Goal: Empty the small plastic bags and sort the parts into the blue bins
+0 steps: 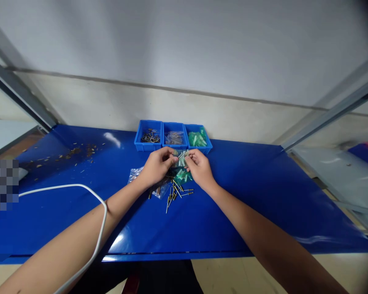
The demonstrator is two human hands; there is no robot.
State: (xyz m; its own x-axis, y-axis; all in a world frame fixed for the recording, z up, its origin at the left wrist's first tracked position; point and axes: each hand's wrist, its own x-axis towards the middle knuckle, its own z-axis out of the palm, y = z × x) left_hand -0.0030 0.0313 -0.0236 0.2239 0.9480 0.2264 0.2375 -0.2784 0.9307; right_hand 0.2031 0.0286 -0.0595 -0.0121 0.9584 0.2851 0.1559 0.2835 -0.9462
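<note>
A small clear bag (pixel 181 158) with pale green pieces inside is pinched at its left side by my left hand (pixel 160 164) and at its right side by my right hand (pixel 198 166). Just below it on the blue table lie more green pieces (pixel 183 176) and a loose spread of metal pins with brass-coloured ends (pixel 174 193). Another clear plastic bag (pixel 135 174) lies partly under my left hand and wrist. Beyond my hands stand three blue bins: the left one (pixel 140 145) holds dark metal pins, the middle one (pixel 174 146) bagged parts, the right one (pixel 207 147) green packets.
Brown scraps (pixel 73 152) are scattered on the blue table (pixel 242 196) at the left. A white cable (pixel 102 222) loops across my left forearm. Metal posts (pixel 328 116) and a pale wall (pixel 233 112) bound the back. A blurred-out patch covers the left edge.
</note>
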